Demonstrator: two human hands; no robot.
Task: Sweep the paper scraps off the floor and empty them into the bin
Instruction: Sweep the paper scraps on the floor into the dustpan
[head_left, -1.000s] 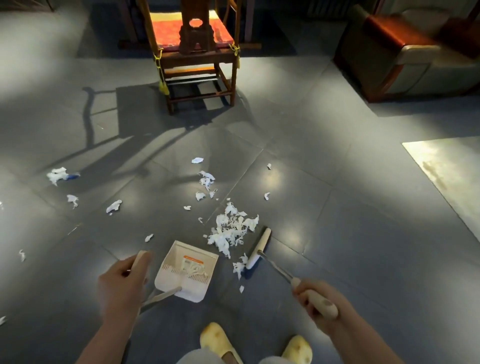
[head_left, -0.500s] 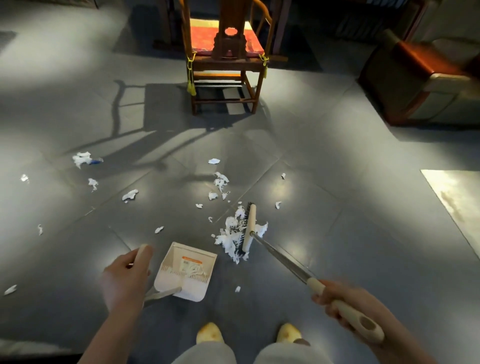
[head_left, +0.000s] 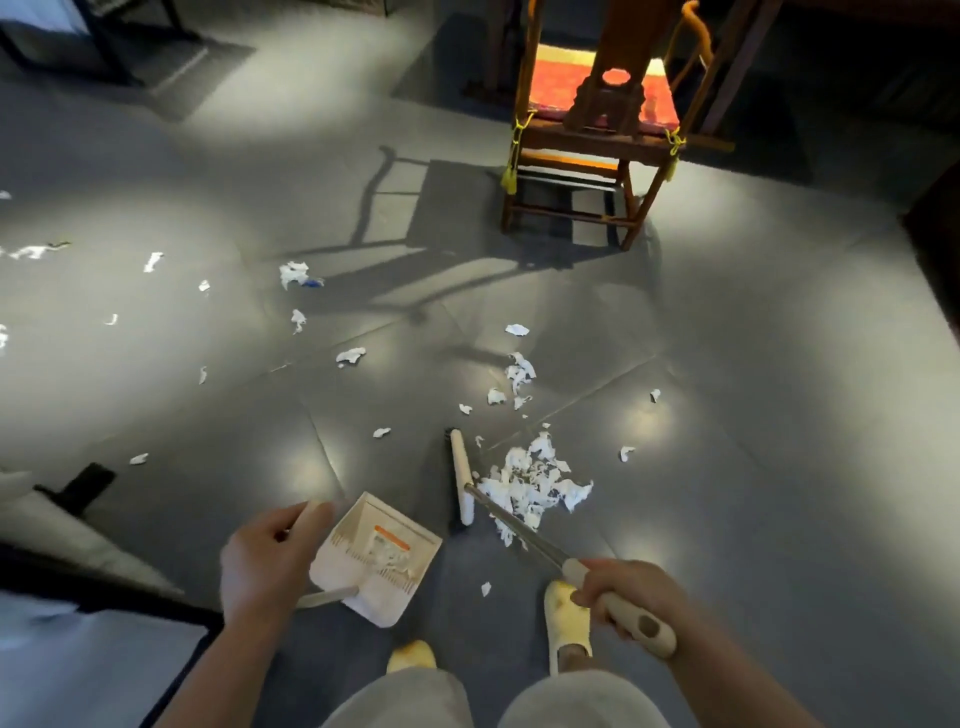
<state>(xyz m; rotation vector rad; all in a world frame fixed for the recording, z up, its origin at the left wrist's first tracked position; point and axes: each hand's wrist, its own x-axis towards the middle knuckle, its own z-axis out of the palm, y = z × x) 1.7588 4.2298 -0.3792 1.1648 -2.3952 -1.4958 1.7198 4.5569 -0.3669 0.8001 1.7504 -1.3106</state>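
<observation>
A heap of white paper scraps (head_left: 535, 486) lies on the grey tiled floor in front of me. The broom head (head_left: 461, 483) stands just left of the heap, touching its edge. My right hand (head_left: 626, 590) grips the cream broom handle low at the right. My left hand (head_left: 267, 558) grips the handle of the white dustpan (head_left: 376, 558), which rests on the floor left of the broom with a few scraps inside. Loose scraps (head_left: 518, 371) are scattered farther out and off to the left (head_left: 293, 273). No bin is in view.
A wooden chair (head_left: 597, 130) with a red cushion stands ahead, its shadow falling across the tiles. My yellow slippers (head_left: 566, 618) are right below the broom. A pale object with a dark edge (head_left: 67, 525) fills the lower left. Dark furniture lines the far right.
The broom head has crossed from the right side of the heap over it to the left side. The view has swung left, and the dustpan stays in the same place.
</observation>
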